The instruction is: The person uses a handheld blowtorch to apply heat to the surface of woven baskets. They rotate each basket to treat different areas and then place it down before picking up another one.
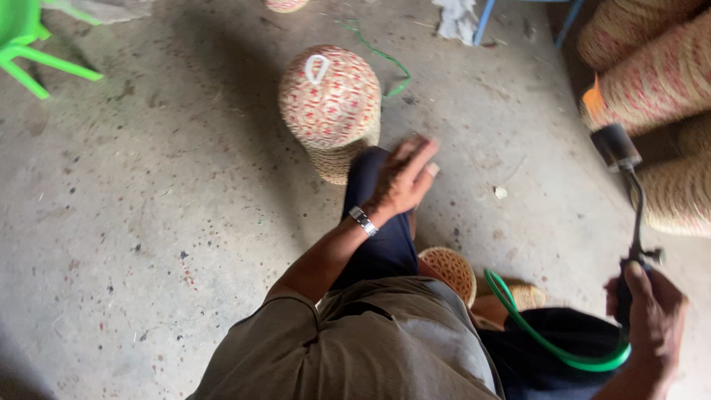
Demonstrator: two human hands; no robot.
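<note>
My left hand [404, 178] hovers over my dark-trousered knee, fingers loosely together, holding nothing; a metal watch is on the wrist. Just beyond it stands a woven basket [331, 111] with a domed red-and-cream lid and a white loop on top. My right hand [646, 311] at the lower right grips the handle of a black torch-like tool [626, 178] whose nozzle points up toward the baskets at the right. A green hose [552, 344] runs from the tool across my lap. A small woven lid [450, 270] lies by my leg.
Stacked woven baskets [652, 81] crowd the upper right corner. A green plastic stool [29, 44] stands at the top left, a blue stool leg [485, 21] and a white rag at the top. A thin green cord [385, 55] trails on the concrete floor [148, 207].
</note>
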